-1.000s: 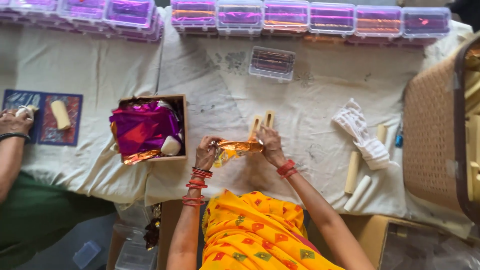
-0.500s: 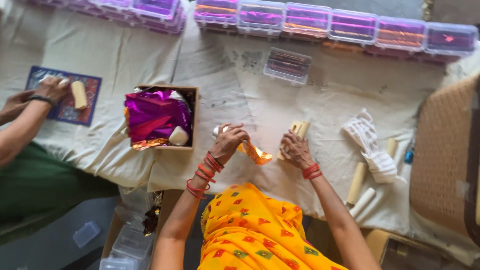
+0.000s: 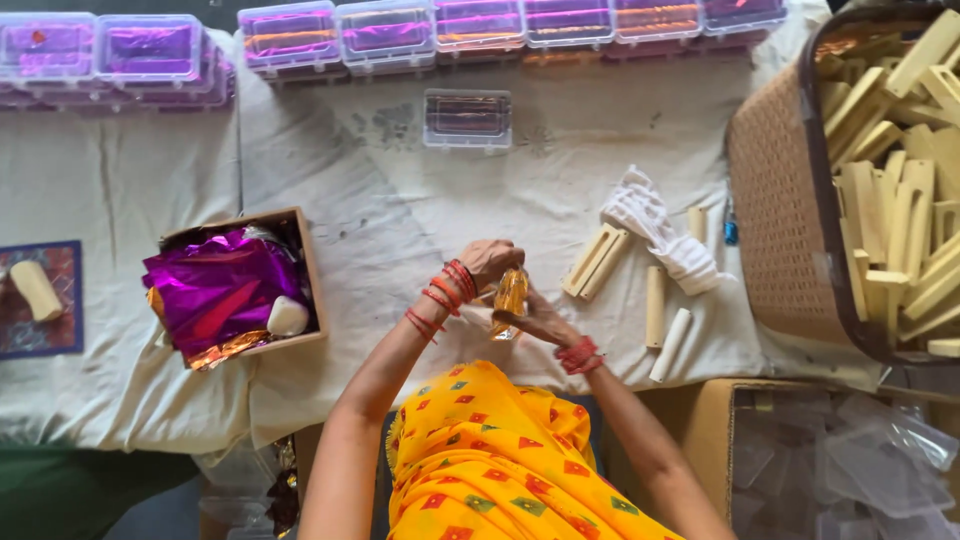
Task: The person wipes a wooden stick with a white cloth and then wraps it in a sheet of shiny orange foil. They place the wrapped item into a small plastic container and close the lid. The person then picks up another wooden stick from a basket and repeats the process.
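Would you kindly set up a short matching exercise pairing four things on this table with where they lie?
Things:
1. gold foil piece
2. purple foil
3. woven basket
4. small clear case

Places:
A. in the cardboard box
B. at the table's right end, full of pale wooden pieces
C. between both hands
D. alone, below the row of lidded cases

Pairs: 1-C, 2-A, 3-B, 4-D

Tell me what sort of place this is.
Probably a small hand-packing workshop. A cloth-covered table carries a row of clear plastic boxes, a basket full of pale wooden pieces, and a box of purple foil. Both hands hold a gold-foil piece.
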